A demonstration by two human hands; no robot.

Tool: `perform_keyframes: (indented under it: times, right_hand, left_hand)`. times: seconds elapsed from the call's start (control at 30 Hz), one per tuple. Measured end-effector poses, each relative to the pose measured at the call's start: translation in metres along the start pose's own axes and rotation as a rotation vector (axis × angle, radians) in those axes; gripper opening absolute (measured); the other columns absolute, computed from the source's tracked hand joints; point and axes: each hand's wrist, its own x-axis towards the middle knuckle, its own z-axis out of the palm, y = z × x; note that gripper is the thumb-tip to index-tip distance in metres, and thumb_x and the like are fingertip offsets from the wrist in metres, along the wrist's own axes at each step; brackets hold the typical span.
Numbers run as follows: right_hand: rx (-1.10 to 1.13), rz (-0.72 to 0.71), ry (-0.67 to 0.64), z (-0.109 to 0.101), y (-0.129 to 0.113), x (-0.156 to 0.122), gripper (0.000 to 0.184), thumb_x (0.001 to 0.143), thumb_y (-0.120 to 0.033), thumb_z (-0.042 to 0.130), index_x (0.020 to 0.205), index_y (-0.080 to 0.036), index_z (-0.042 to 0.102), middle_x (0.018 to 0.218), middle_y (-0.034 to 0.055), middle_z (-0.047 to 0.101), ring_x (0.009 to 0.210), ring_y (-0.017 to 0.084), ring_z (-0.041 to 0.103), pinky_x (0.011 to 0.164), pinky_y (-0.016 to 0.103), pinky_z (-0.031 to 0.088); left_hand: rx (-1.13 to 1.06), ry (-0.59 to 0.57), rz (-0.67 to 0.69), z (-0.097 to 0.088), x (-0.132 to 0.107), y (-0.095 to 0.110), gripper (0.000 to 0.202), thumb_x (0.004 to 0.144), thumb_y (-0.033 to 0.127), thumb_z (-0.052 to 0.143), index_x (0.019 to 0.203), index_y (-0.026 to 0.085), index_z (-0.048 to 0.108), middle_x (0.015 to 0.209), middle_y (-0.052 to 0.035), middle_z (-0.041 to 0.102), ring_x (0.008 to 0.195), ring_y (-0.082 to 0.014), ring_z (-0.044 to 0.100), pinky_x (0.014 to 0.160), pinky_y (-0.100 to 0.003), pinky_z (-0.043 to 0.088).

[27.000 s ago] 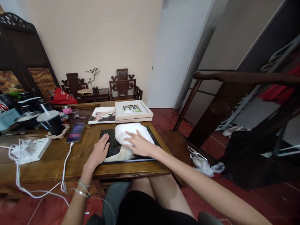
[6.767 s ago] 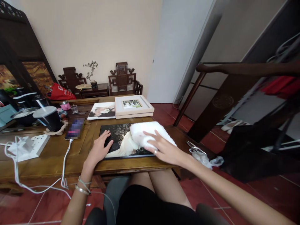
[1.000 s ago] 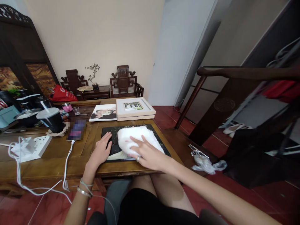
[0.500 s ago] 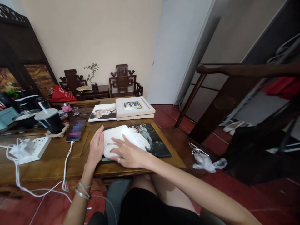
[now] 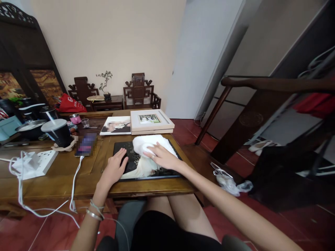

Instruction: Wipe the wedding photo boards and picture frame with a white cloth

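Observation:
A dark photo panel point(image 5: 143, 169) with a glossy surface lies flat near the table's front edge. My left hand point(image 5: 115, 165) rests on its left side, palm down and fingers stretched out, holding nothing. On the panel's upper right part, a fluffy white cloth point(image 5: 154, 140) is spread and partly bunched. Gripping the bunched part, my right hand point(image 5: 162, 157) presses the cloth onto the picture. The cloth and hand hide much of the upper right of the photo.
Behind the panel lie a photo print point(image 5: 116, 126) and a pale picture frame point(image 5: 151, 122). To the left are a charging phone point(image 5: 86, 144), a lidded cup point(image 5: 59, 134) and a power strip point(image 5: 47, 164). A wooden chair point(image 5: 243, 111) stands at right.
My right hand has moved the cloth rightward and away from me, baring the panel's left and lower parts. My left hand has shifted slightly right, onto the panel's left side.

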Motion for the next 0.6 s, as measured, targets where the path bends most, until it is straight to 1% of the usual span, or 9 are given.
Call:
perform_keyframes:
  times: [0.07, 0.17, 0.23, 0.3, 0.37, 0.43, 0.5, 0.6]
  right_hand:
    - [0.078, 0.06, 0.045, 0.008, 0.002, 0.028, 0.039, 0.099, -0.039, 0.032, 0.103, -0.018, 0.065, 0.111, 0.0091, 0.069, 0.109, 0.028, 0.059, 0.108, 0.051, 0.025]
    - [0.182, 0.088, 0.069, 0.017, -0.01, 0.068, 0.043, 0.099, -0.041, 0.029, 0.113, -0.017, 0.062, 0.122, 0.0091, 0.065, 0.112, 0.026, 0.057, 0.101, 0.04, 0.037]
    - [0.197, 0.07, 0.059, 0.022, -0.022, 0.088, 0.045, 0.099, -0.042, 0.03, 0.116, -0.015, 0.062, 0.124, 0.0096, 0.064, 0.112, 0.026, 0.058, 0.096, 0.034, 0.04]
    - [0.192, 0.048, 0.048, 0.025, -0.033, 0.099, 0.045, 0.098, -0.043, 0.033, 0.112, -0.014, 0.064, 0.119, 0.0089, 0.066, 0.109, 0.026, 0.059, 0.095, 0.034, 0.04]
    - [0.186, 0.026, 0.041, 0.028, -0.037, 0.1, 0.042, 0.097, -0.042, 0.035, 0.108, -0.016, 0.066, 0.115, 0.0068, 0.068, 0.107, 0.027, 0.06, 0.096, 0.035, 0.039]
    - [0.18, 0.013, 0.036, 0.028, -0.032, 0.093, 0.04, 0.097, -0.042, 0.035, 0.106, -0.019, 0.067, 0.113, 0.0054, 0.069, 0.107, 0.027, 0.06, 0.099, 0.038, 0.037]
    - [0.172, 0.013, 0.036, 0.024, -0.018, 0.081, 0.04, 0.097, -0.043, 0.035, 0.106, -0.019, 0.066, 0.114, 0.0066, 0.068, 0.108, 0.028, 0.059, 0.102, 0.043, 0.034]
    - [0.142, 0.045, 0.055, 0.012, 0.015, 0.058, 0.043, 0.097, -0.045, 0.033, 0.104, -0.018, 0.065, 0.112, 0.0083, 0.069, 0.11, 0.029, 0.057, 0.106, 0.048, 0.028]
  left_hand:
    - [0.008, -0.004, 0.012, 0.0, 0.0, -0.001, 0.045, 0.094, 0.034, 0.036, 0.131, 0.013, 0.052, 0.142, -0.0144, 0.048, 0.135, -0.0239, 0.04, 0.11, -0.046, 0.034]
    - [-0.001, 0.014, 0.029, 0.001, 0.001, -0.003, 0.043, 0.094, 0.034, 0.038, 0.129, 0.015, 0.054, 0.141, -0.0134, 0.049, 0.135, -0.0237, 0.041, 0.11, -0.045, 0.034]
    - [-0.004, 0.028, 0.034, 0.002, 0.001, -0.004, 0.042, 0.093, 0.034, 0.04, 0.128, 0.015, 0.055, 0.14, -0.0131, 0.05, 0.134, -0.0242, 0.042, 0.11, -0.045, 0.035]
    - [-0.002, 0.03, 0.041, 0.003, 0.001, -0.006, 0.042, 0.093, 0.033, 0.04, 0.128, 0.016, 0.056, 0.139, -0.0125, 0.051, 0.133, -0.0247, 0.043, 0.11, -0.046, 0.035]
    - [0.002, 0.027, 0.052, 0.003, 0.001, -0.008, 0.042, 0.093, 0.033, 0.04, 0.128, 0.015, 0.055, 0.138, -0.0125, 0.052, 0.133, -0.0246, 0.044, 0.11, -0.046, 0.036]
    - [0.006, 0.023, 0.054, 0.004, 0.001, -0.008, 0.043, 0.093, 0.033, 0.039, 0.128, 0.013, 0.055, 0.139, -0.0137, 0.052, 0.133, -0.0245, 0.043, 0.11, -0.046, 0.035]
    - [0.009, 0.013, 0.041, 0.004, 0.001, -0.008, 0.043, 0.093, 0.032, 0.039, 0.128, 0.011, 0.055, 0.141, -0.0149, 0.049, 0.134, -0.0246, 0.042, 0.11, -0.046, 0.035]
    - [0.012, -0.005, 0.009, 0.004, 0.0, -0.007, 0.044, 0.093, 0.032, 0.039, 0.13, 0.013, 0.053, 0.143, -0.0138, 0.046, 0.136, -0.0239, 0.039, 0.111, -0.046, 0.033]
